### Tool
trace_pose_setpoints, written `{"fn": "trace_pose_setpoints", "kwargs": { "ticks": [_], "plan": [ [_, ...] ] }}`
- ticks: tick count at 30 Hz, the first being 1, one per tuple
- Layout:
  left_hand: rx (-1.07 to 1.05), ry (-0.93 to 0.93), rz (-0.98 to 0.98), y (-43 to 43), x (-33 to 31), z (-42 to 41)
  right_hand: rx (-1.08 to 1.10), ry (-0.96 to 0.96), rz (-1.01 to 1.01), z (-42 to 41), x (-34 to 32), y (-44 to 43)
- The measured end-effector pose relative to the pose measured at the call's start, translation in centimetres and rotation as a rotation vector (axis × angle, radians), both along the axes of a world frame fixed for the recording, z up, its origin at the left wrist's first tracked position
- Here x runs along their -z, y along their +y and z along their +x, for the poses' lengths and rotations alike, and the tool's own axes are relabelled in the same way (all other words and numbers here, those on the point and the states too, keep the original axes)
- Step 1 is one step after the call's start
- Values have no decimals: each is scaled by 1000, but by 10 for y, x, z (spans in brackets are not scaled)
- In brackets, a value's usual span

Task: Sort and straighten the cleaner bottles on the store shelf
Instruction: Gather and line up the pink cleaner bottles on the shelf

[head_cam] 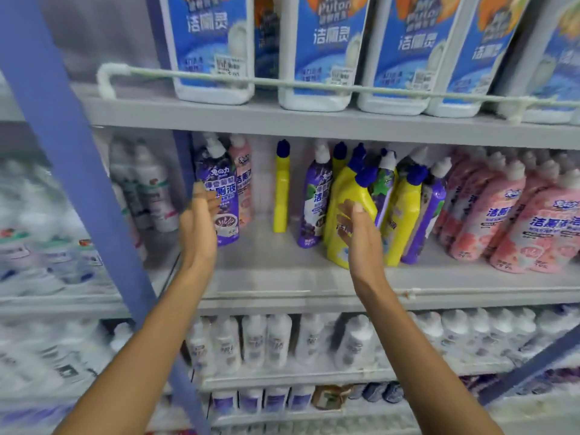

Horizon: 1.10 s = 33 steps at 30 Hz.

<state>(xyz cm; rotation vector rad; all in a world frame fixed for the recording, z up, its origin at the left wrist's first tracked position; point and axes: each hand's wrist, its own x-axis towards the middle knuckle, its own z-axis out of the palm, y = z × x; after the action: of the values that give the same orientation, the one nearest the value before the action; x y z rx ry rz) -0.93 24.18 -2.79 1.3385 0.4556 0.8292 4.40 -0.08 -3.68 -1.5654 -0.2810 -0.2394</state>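
Starting at the left end of the middle shelf (282, 279): I have the left hand (199, 222) raised beside the purple bottle (221, 186) that stands by the blue upright (182, 158). The fingers are straight and loose and grip nothing, though I can't tell through the blur whether they touch the label. A pink bottle (244, 180) sits just behind it, so the sorts are mixed there.

Next along, 1 lone yellow bottle (281, 189) stands upright near the back edge, with bare shelf either side. Then the muddle at the middle: a second purple bottle (314, 202), a tilted yellow bottle (343, 196), and more purple and yellow behind, tipped against each other and propped only by their neighbours.

The right hand (361, 235) lies flat at the face of that tilted yellow bottle, fingers extended, not wrapped round it — I read that as steadying the stack so nothing slides. Toward the right end, the pink row (502, 211) leans in a dense pack.

My call: the sorting is barely begun — next I'd take that yellow one and stand it by its lone twin.
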Motion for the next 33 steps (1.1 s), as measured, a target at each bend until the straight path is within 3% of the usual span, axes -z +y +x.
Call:
{"fn": "trace_pose_setpoints", "kwargs": {
  "ticks": [7,14,19,28,33],
  "plan": [
    [-194,45,216,31,-4,45,103,-124,-108,44,-14,52],
    [-182,148,380,59,13,75,374,-228,-314,94,-2,95],
    [-169,195,377,65,20,80,493,-220,-346,99,2,103],
    [10,200,386,56,22,67,290,-234,-316,82,8,90],
    [15,276,452,13,28,52,94,-213,-127,42,16,76]
  ]
}}
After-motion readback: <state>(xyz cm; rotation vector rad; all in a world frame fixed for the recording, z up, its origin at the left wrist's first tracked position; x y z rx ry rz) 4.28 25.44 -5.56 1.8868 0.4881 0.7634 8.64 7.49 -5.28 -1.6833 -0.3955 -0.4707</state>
